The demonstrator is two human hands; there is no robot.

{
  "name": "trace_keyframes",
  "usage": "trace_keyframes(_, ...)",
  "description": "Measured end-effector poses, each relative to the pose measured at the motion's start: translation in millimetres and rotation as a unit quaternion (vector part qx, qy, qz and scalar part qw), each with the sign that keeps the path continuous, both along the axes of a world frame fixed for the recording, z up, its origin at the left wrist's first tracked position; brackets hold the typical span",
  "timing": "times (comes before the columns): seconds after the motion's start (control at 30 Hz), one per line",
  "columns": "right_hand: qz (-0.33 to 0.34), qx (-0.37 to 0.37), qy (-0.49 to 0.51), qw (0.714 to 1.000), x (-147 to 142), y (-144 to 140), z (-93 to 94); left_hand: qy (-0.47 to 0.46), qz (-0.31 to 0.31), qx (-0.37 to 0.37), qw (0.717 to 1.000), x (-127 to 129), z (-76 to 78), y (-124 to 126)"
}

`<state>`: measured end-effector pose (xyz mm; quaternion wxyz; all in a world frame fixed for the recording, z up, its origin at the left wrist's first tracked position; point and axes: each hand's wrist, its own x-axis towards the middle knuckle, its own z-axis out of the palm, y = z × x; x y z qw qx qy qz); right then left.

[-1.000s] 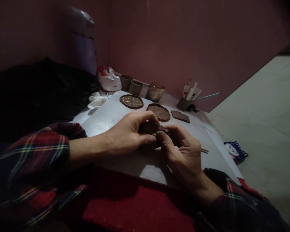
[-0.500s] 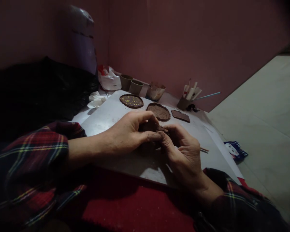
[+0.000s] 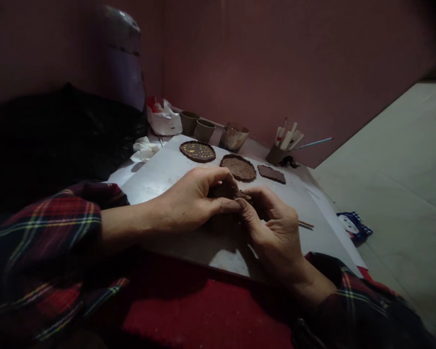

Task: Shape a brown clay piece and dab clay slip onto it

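My left hand and my right hand meet over a white board and both pinch a small lump of brown clay, mostly hidden by the fingers. Both thumbs press together at its near side. Beyond the hands lie a round clay disc with yellow dots, a plain textured clay disc and a small flat clay piece. A thin wooden stick lies just right of my right hand.
Two small cups, a clear tub, a holder of tools and brushes and a white bag stand along the pink wall. White tissue lies left of the board. Red cloth covers the near edge.
The thumbs have shifted slightly on the clay lump, which stays in both hands. Nothing else has moved.
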<state>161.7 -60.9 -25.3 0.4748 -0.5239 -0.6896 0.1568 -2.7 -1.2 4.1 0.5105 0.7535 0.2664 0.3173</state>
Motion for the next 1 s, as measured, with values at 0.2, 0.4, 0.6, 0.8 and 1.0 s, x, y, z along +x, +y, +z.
trace_keyframes(0.2,-0.001,0.002,-0.009,1.000,0.2,-0.6,0.3,0.008,0.004,0.003,1.000,-0.1,0.0,0.6)
trace_keyframes(0.4,0.007,0.005,-0.011,1.000,-0.4,-0.7,0.9,0.010,0.004,0.010,1.000,0.0,-0.5,1.0)
trace_keyframes(0.6,0.008,-0.002,-0.016,1.000,-0.7,0.7,1.1,0.017,0.011,0.036,0.999,0.6,-2.2,1.1)
trace_keyframes(0.8,0.008,-0.010,-0.020,1.000,-0.4,0.2,0.5,0.022,0.015,0.041,0.999,-0.4,-1.5,0.5)
trace_keyframes(1.0,0.009,-0.012,-0.023,1.000,0.0,0.0,1.2,0.025,0.013,0.042,0.999,-0.4,-1.4,0.9)
